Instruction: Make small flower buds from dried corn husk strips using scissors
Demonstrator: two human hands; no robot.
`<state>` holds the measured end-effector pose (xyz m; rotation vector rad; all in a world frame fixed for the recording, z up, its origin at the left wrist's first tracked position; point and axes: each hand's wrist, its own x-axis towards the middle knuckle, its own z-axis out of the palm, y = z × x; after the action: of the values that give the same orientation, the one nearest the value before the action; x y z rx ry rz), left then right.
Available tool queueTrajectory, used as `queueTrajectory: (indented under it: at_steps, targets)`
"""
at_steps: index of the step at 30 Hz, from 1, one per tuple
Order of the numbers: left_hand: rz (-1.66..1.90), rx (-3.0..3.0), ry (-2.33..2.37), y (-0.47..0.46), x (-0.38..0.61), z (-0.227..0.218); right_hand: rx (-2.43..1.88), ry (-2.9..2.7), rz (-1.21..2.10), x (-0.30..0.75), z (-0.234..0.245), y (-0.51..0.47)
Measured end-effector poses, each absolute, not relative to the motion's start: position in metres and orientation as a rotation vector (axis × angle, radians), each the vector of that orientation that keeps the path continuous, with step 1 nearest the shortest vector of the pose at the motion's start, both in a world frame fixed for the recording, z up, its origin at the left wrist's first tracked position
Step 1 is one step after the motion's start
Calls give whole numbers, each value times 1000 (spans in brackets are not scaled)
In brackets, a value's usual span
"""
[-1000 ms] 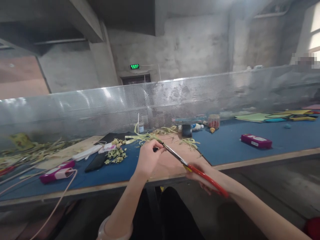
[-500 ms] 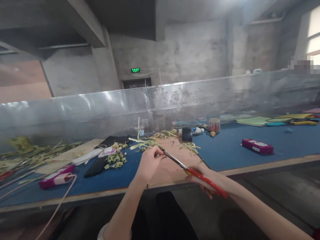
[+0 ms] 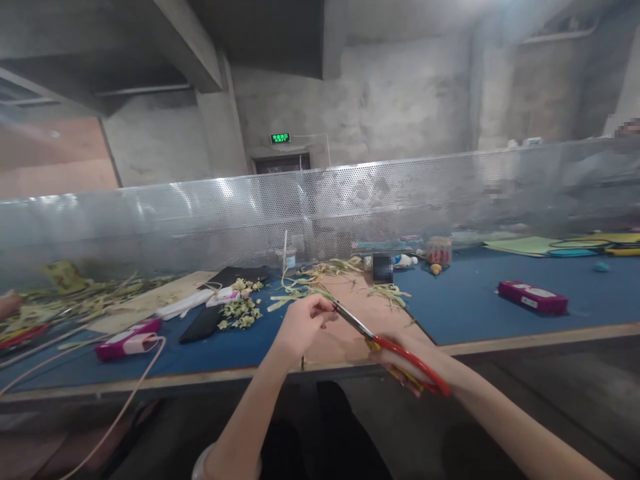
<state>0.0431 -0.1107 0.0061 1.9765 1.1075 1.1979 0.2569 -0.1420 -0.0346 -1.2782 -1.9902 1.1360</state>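
My right hand (image 3: 403, 350) is closed around a pair of scissors (image 3: 367, 330) with red and yellow handles. Their metal blades point up and left over the brown board (image 3: 345, 343). My left hand (image 3: 305, 323) is pinched at the blade tips, thumb and forefinger together; what lies between them is too small to make out. Pale green, leaf-like strips (image 3: 295, 291) lie just beyond my left hand, with more strips (image 3: 393, 293) on the board's right side. To the left, small pale green flower-like pieces (image 3: 240, 312) sit heaped beside a black pad (image 3: 203, 325).
A perforated metal screen (image 3: 250, 207) runs behind the blue table (image 3: 465, 293). Purple boxes stand left (image 3: 125, 340) and right (image 3: 533, 297), the left one with a trailing cable (image 3: 135, 393). A jar (image 3: 439, 251) stands at the back. Another person's hand (image 3: 10, 303) shows at the left edge.
The view has shifted, so the table's contents appear slightly farther right. My left hand still pinches at the scissor tips. The yellow handle shows more. Another person's hand has appeared at the left edge.
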Motion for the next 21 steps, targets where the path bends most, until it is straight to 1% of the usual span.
queueTrajectory:
  at_steps: [11, 21]
  targets:
    - [1063, 2017, 1215, -116, 43, 15, -1271, -2007, 1049, 254, -42, -138]
    - [1048, 2446, 1342, -116, 41, 23, -1377, -2021, 1002, 250, -28, -143]
